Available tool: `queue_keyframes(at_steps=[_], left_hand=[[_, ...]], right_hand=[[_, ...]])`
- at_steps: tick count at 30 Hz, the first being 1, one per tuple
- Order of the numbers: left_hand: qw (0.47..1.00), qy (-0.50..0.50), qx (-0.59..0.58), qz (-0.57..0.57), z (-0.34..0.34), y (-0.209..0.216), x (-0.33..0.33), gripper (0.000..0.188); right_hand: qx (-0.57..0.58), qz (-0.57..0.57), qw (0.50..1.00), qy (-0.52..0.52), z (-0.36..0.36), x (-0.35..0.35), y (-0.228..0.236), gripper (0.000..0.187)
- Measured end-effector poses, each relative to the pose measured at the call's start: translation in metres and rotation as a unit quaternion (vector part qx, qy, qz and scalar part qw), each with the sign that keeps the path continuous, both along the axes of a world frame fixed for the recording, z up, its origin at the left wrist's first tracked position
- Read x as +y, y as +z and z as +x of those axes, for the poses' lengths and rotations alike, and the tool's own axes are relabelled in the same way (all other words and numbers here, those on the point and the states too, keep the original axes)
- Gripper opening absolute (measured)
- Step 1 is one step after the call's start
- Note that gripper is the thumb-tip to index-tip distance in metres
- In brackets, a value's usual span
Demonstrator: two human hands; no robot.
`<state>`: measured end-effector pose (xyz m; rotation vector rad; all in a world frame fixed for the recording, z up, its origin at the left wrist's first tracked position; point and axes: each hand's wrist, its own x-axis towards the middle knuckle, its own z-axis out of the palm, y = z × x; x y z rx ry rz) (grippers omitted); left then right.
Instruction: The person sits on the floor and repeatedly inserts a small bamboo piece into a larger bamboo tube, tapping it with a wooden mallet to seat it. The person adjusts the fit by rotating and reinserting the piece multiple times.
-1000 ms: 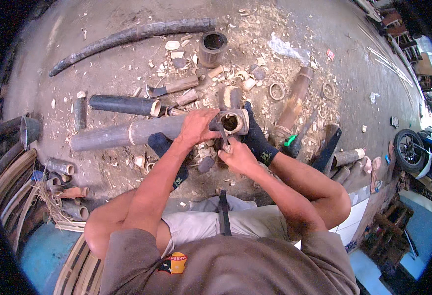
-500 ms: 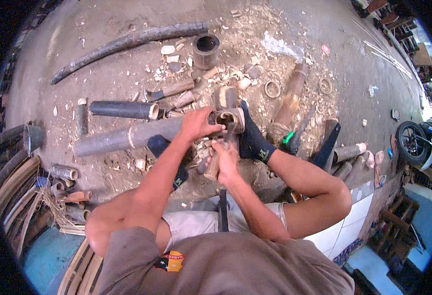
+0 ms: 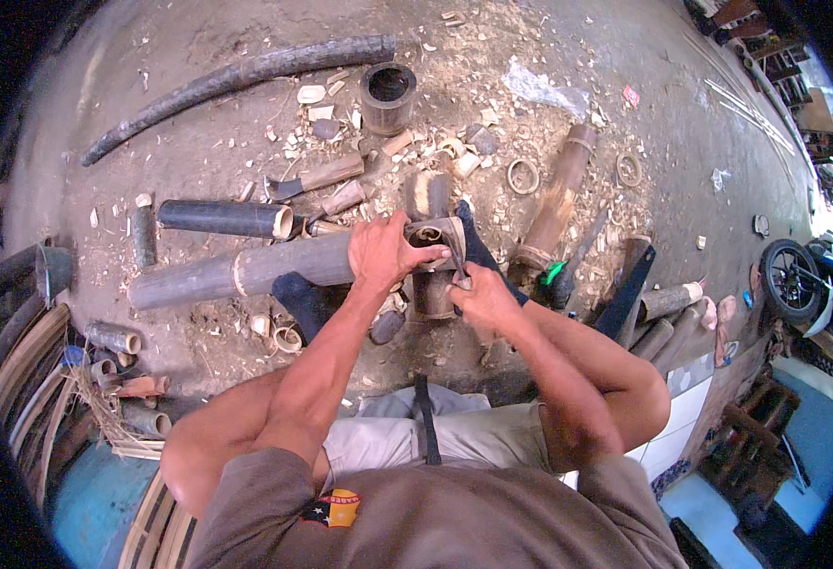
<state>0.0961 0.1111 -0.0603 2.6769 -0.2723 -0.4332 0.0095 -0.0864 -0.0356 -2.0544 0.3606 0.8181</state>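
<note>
Across gritty floor, ahead of person's knees: long grey bamboo tube (image 3: 293, 266), smooth-walled, w/ pale raised node ring and roundish opening cut near R end; pale fibrous rim there. Short, thick bamboo piece (image 3: 429, 194) runs crosswise beneath that end. L hand (image 3: 383, 254) palm-down on tube, fingers laid over the curve, not clenched, thumb stretched twd opening. R hand (image 3: 485, 299) closed round slim dark tool (image 3: 459, 266), tip at opening's R edge; handle mostly hidden in fist. Dark knit sock (image 3: 471, 237) on R foot, beside tube end.

Nearby: hatchet (image 3: 331, 173), wooden haft, dark curved blade; black tube (image 3: 219, 218), pale cut face; squat upright cylinder (image 3: 388, 114), thick wall, hollow; two flat tan rings (image 3: 523, 190), approx. same size; crinkled clear plastic (image 3: 540, 90). Pale angular chips strewn btwn.
</note>
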Motion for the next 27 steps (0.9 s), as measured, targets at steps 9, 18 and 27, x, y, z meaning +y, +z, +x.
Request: queue_keyframes(at_steps=[9,18,27], left_hand=[[0.999,0.004,-0.015,-0.029,0.000,-0.020,0.002,0.083],[0.985,-0.163,0.047,-0.013,0.015,-0.017,0.054,0.099],[0.991,-0.132,-0.002,0.000,0.002,-0.005,0.052,0.075]], right_hand=[[0.044,-0.059,0.924,0.375,0.115,-0.031,0.024,0.036],[-0.018,-0.021,0.980,0.195,0.016,-0.001,0.002,0.049],[-0.050,0.203,0.942,-0.264,-0.024,0.116,-0.042,0.022]])
